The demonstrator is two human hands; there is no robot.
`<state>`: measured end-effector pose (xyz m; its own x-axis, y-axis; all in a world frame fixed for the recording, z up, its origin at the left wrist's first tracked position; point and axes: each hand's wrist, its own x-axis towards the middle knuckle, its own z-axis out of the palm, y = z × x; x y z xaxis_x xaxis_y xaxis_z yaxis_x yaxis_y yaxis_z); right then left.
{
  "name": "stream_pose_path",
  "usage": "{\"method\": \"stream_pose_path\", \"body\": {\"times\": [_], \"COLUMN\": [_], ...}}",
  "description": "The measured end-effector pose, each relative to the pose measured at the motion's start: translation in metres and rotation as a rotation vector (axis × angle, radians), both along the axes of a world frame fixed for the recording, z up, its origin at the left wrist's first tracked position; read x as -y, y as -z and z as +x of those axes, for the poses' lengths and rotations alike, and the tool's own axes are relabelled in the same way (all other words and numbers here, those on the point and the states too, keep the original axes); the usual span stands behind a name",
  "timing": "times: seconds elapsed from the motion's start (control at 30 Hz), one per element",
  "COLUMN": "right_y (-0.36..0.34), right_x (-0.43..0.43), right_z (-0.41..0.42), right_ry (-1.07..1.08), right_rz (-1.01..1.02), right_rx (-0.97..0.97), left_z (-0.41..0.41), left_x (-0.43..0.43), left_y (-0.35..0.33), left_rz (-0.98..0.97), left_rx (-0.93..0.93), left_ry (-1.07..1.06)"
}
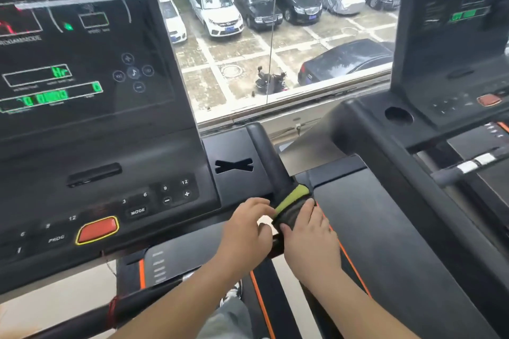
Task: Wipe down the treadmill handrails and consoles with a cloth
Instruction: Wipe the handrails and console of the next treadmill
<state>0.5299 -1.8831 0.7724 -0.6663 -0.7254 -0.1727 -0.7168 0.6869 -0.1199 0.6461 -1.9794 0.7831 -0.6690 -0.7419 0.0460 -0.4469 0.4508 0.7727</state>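
A dark cloth with a yellow-green edge [291,202] is wrapped around the black right handrail [265,154] of the near treadmill, just right of its console [91,124]. My left hand [245,228] and my right hand [308,231] both clasp the cloth on the rail, one from each side, fingers curled over it. The console shows green readouts, grey buttons and a red stop button [97,230].
A second treadmill [429,129] with its own console and cup hole stands at the right, close beside the rail. A large window [275,49] straight ahead looks down on parked cars. A black front bar with a red band [113,314] crosses the lower left.
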Motion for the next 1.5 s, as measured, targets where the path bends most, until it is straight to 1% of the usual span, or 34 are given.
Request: {"method": "stream_pose_path", "body": {"times": [0.2, 0.33, 0.43, 0.53, 0.6, 0.67, 0.73, 0.87, 0.97, 1.03, 1.1, 1.23, 1.33, 1.43, 1.5], "right_y": [-0.005, -0.012, -0.015, -0.017, -0.022, -0.027, -0.029, -0.023, -0.018, -0.016, -0.015, -0.010, 0.001, 0.014, 0.021], "right_x": [0.060, 0.110, 0.152, 0.187, 0.202, 0.204, 0.191, 0.128, 0.076, 0.049, 0.027, -0.011, -0.036, -0.055, -0.063], "right_z": [-0.024, -0.034, -0.046, -0.063, -0.078, -0.092, -0.099, -0.084, -0.065, -0.053, -0.040, -0.016, 0.002, 0.008, 0.006], "right_ry": [0.008, -0.003, -0.001, 0.008, 0.025, 0.032, 0.011, 0.022, 0.036, 0.029, 0.018, -0.031, -0.075, -0.173, -0.371], "right_rz": [0.022, 0.050, 0.040, -0.030, -0.031, -0.029, -0.039, 0.009, 0.004, -0.007, -0.007, 0.021, 0.011, -0.076, -0.191], "right_rx": [-0.044, -0.073, -0.026, 0.111, 0.264, 0.419, 0.452, 0.337, 0.282, 0.232, 0.177, -0.040, -0.152, -0.241, -0.338], "left_z": [-0.008, -0.011, -0.013, -0.016, -0.020, -0.023, -0.023, -0.017, -0.015, -0.013, -0.009, -0.002, 0.007, 0.016, 0.018], "left_x": [0.036, 0.063, 0.078, 0.092, 0.098, 0.099, 0.094, 0.063, 0.025, 0.002, -0.017, -0.040, -0.045, -0.042, -0.037], "left_y": [-0.005, -0.013, -0.016, -0.017, -0.021, -0.026, -0.028, -0.021, -0.020, -0.021, -0.020, -0.016, -0.014, -0.012, -0.012], "left_rz": [-0.027, -0.078, -0.054, 0.028, 0.086, 0.098, 0.078, 0.063, 0.062, 0.100, 0.148, 0.158, 0.179, 0.227, 0.234], "left_rx": [-0.102, 0.002, 0.034, 0.081, 0.145, 0.173, 0.174, 0.159, 0.172, 0.196, 0.181, 0.133, 0.114, 0.118, 0.108], "left_ry": [-0.040, -0.024, -0.026, -0.016, 0.006, 0.023, 0.033, 0.015, 0.066, 0.093, 0.097, 0.048, -0.016, -0.048, -0.058]}}
